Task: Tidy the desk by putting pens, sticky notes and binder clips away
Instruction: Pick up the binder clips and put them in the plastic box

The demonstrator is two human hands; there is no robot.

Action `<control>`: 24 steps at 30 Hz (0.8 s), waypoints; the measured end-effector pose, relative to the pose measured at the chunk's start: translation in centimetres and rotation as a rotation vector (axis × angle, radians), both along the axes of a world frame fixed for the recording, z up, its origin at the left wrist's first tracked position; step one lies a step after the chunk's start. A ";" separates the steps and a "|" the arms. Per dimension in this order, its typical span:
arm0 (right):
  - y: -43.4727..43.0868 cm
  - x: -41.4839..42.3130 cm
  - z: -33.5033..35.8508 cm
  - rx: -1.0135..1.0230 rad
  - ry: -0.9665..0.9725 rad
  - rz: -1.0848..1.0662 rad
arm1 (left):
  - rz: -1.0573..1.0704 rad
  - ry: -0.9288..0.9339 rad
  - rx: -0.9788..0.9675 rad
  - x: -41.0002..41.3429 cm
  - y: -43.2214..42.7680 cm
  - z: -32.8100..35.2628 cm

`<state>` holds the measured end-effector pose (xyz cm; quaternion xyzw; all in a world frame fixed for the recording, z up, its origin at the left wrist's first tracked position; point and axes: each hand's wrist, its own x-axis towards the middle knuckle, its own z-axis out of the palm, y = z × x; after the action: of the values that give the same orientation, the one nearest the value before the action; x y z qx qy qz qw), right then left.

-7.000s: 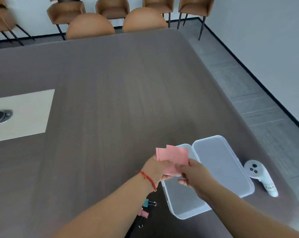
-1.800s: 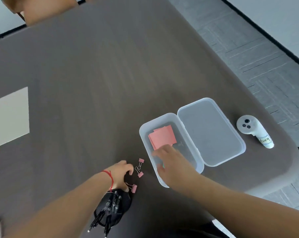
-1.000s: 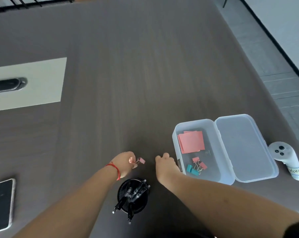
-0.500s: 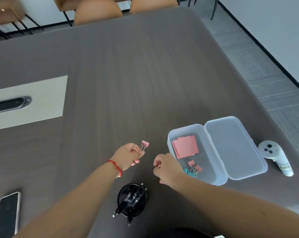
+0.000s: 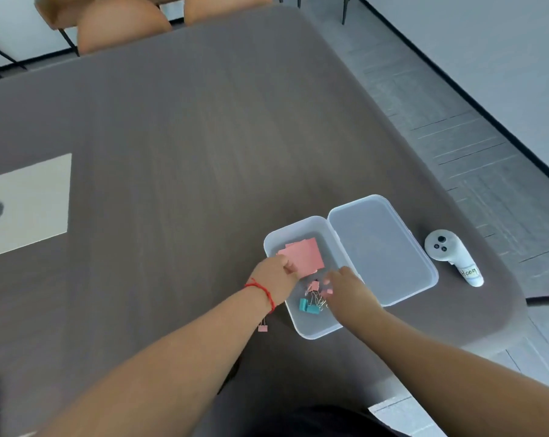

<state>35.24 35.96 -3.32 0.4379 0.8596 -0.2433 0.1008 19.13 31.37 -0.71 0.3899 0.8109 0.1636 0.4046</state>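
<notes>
Both hands are over the clear plastic box point(image 5: 311, 329) that sits open near the counter point(image 5: 178, 146) edge, its lid point(image 5: 382, 247) folded flat at its 3 o'clock side. The left hand point(image 5: 274, 274) hangs over the box's left rim, fingers point(image 5: 290, 268) curled together right at the near corner of the pink sticky notes point(image 5: 304, 255); whether they pinch anything I cannot tell. The right hand point(image 5: 345, 287) reaches in from 5 o'clock, its fingers point(image 5: 328, 280) slightly apart, just above a little heap of binder clips point(image 5: 314, 294), pink ones touching a teal clip point(image 5: 308, 305). A small pink clip sits right at those fingertips, though a grip on it is not clear.

One stray pink binder clip point(image 5: 262, 328) lies on the counter outside the box, at 7 o'clock from it, just below the left wrist with its red string bracelet point(image 5: 262, 291). A white handheld controller point(image 5: 452, 257) lies well off at 3 o'clock, beyond the lid.
</notes>
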 end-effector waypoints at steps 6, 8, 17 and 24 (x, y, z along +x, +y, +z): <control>-4.5 -3.5 1.2 0.048 0.137 0.411 | 0.263 0.199 -0.124 -5.6 -3.6 -0.5; -7.1 -5.4 1.3 -0.054 0.102 0.477 | 0.311 0.174 -0.205 -7.3 -5.0 -1.1; -9.1 -11.0 -3.1 -0.039 -0.188 0.387 | 0.416 -0.059 -0.102 -8.0 -8.6 0.3; -8.9 -10.8 -1.0 -0.091 -0.207 0.403 | 0.461 -0.094 -0.059 -9.6 -10.3 1.8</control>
<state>24.39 27.08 -4.34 0.2750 0.9030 -0.2104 0.2545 9.49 21.11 1.08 0.1745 0.8632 0.2460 0.4048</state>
